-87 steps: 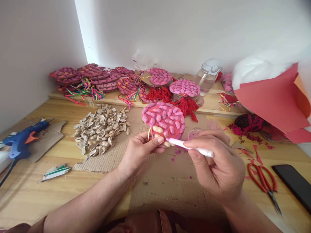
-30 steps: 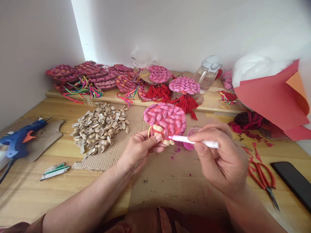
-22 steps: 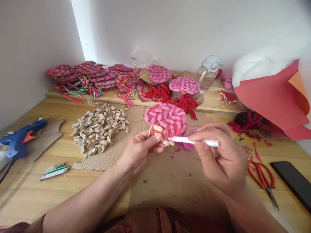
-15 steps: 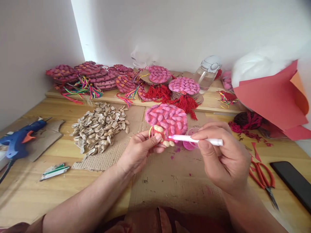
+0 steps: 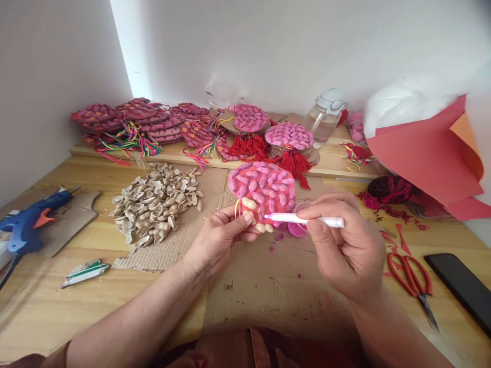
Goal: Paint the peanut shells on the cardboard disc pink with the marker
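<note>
With our left hand (image 5: 218, 237) we grip the disc (image 5: 264, 182) by its near left edge, thumb on the face, above the counter (image 5: 161, 306). Our right hand (image 5: 347, 245) grasps the pen (image 5: 295, 219), tip at the disc's lower part; we cannot confirm contact. Pale peanuts (image 5: 249, 203) sit on the disc's lower part, pink peanuts (image 5: 258, 197) above. Relative to the disc, we find the cup (image 5: 297, 231) just right; shells (image 5: 153, 199) left; glue gun (image 5: 25, 230) far left; scissors (image 5: 410, 278) and phone (image 5: 456, 283) right; bottle (image 5: 326, 117) behind, to the right.
</note>
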`<act>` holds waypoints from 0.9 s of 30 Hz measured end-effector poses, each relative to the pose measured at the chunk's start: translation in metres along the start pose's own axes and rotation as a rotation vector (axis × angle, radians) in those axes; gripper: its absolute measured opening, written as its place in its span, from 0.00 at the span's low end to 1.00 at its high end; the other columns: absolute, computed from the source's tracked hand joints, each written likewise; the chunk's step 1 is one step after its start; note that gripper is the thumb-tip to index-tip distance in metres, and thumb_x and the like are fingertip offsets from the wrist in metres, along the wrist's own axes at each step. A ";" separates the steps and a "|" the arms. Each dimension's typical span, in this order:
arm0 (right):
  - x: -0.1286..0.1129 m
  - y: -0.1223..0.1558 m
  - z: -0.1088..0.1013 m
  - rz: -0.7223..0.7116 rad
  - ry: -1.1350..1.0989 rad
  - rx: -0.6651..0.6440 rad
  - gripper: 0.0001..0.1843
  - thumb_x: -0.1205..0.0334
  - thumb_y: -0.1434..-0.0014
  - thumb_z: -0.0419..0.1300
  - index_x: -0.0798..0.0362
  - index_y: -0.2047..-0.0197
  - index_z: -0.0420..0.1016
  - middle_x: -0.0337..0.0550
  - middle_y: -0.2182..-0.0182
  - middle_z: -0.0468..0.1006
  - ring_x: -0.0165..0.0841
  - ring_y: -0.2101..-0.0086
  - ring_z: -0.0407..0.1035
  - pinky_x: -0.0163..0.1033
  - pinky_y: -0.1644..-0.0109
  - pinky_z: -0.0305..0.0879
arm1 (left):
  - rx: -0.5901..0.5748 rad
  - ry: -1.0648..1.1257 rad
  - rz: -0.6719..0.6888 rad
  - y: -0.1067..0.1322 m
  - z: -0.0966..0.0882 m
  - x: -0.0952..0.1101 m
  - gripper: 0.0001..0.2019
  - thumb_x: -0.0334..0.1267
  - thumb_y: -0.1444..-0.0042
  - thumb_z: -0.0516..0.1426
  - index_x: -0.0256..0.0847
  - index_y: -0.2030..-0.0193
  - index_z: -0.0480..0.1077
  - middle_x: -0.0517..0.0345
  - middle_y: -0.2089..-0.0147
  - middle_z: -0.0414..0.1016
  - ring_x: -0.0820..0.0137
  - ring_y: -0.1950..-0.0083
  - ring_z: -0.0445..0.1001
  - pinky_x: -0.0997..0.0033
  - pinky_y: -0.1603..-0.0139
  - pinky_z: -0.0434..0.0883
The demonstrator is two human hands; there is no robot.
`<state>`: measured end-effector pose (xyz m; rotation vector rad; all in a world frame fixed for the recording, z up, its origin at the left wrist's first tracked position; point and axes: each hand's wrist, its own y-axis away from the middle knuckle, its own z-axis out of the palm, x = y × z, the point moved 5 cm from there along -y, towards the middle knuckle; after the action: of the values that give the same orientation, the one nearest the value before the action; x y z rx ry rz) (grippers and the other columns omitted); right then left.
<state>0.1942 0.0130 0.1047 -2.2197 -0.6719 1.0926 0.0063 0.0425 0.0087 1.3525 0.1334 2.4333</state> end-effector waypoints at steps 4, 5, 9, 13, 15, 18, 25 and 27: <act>-0.001 -0.001 -0.001 -0.027 0.009 0.035 0.10 0.73 0.40 0.61 0.51 0.56 0.77 0.41 0.65 0.79 0.36 0.59 0.69 0.46 0.54 0.67 | -0.015 -0.023 -0.007 0.000 0.001 -0.001 0.11 0.40 0.49 0.70 0.35 0.64 0.80 0.55 0.67 0.81 0.76 0.69 0.77 0.80 0.68 0.75; -0.001 -0.001 -0.001 -0.035 0.018 0.033 0.10 0.73 0.40 0.61 0.52 0.56 0.77 0.41 0.65 0.79 0.36 0.59 0.69 0.47 0.54 0.67 | -0.016 -0.025 -0.006 0.000 0.001 -0.001 0.11 0.40 0.48 0.70 0.35 0.63 0.80 0.54 0.66 0.81 0.76 0.69 0.77 0.80 0.68 0.75; -0.004 0.000 0.002 -0.054 0.037 -0.003 0.09 0.72 0.40 0.61 0.52 0.56 0.76 0.41 0.64 0.79 0.37 0.58 0.69 0.48 0.52 0.65 | 0.004 -0.007 0.005 -0.001 -0.002 -0.002 0.12 0.41 0.48 0.70 0.34 0.62 0.80 0.54 0.66 0.81 0.76 0.69 0.77 0.79 0.67 0.76; -0.011 0.002 0.006 -0.093 0.030 -0.060 0.08 0.71 0.39 0.60 0.52 0.57 0.75 0.40 0.66 0.78 0.37 0.58 0.69 0.49 0.53 0.64 | 0.020 0.046 0.022 0.001 0.001 -0.001 0.11 0.40 0.48 0.70 0.35 0.64 0.79 0.57 0.67 0.79 0.77 0.69 0.76 0.79 0.66 0.76; -0.015 0.002 0.003 -0.103 0.034 -0.055 0.08 0.71 0.39 0.60 0.52 0.57 0.75 0.41 0.66 0.79 0.37 0.58 0.69 0.49 0.53 0.64 | 0.027 0.071 0.027 0.003 0.005 0.000 0.10 0.40 0.48 0.70 0.36 0.64 0.79 0.58 0.67 0.78 0.77 0.69 0.76 0.79 0.65 0.77; -0.022 0.001 -0.005 -0.107 0.019 0.010 0.08 0.71 0.39 0.60 0.53 0.56 0.75 0.41 0.66 0.78 0.37 0.58 0.69 0.49 0.53 0.65 | 0.044 0.097 0.032 0.007 0.011 0.002 0.10 0.39 0.49 0.71 0.37 0.63 0.79 0.58 0.67 0.77 0.77 0.67 0.76 0.80 0.65 0.77; -0.029 0.007 -0.009 -0.094 0.036 0.033 0.10 0.72 0.39 0.60 0.53 0.54 0.76 0.41 0.65 0.78 0.37 0.56 0.68 0.49 0.50 0.64 | 0.112 0.120 0.026 0.021 0.007 -0.002 0.12 0.39 0.50 0.71 0.37 0.61 0.79 0.58 0.64 0.78 0.76 0.65 0.76 0.77 0.63 0.79; -0.029 0.010 -0.007 -0.087 0.031 0.045 0.10 0.72 0.38 0.60 0.53 0.54 0.76 0.40 0.65 0.78 0.36 0.56 0.68 0.49 0.49 0.64 | 0.141 0.121 0.028 0.023 0.001 -0.004 0.13 0.39 0.51 0.72 0.37 0.61 0.80 0.58 0.63 0.78 0.76 0.66 0.76 0.77 0.63 0.79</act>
<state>0.1860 -0.0150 0.1172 -2.1439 -0.7166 1.0181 0.0031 0.0194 0.0121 1.2715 0.3242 2.5714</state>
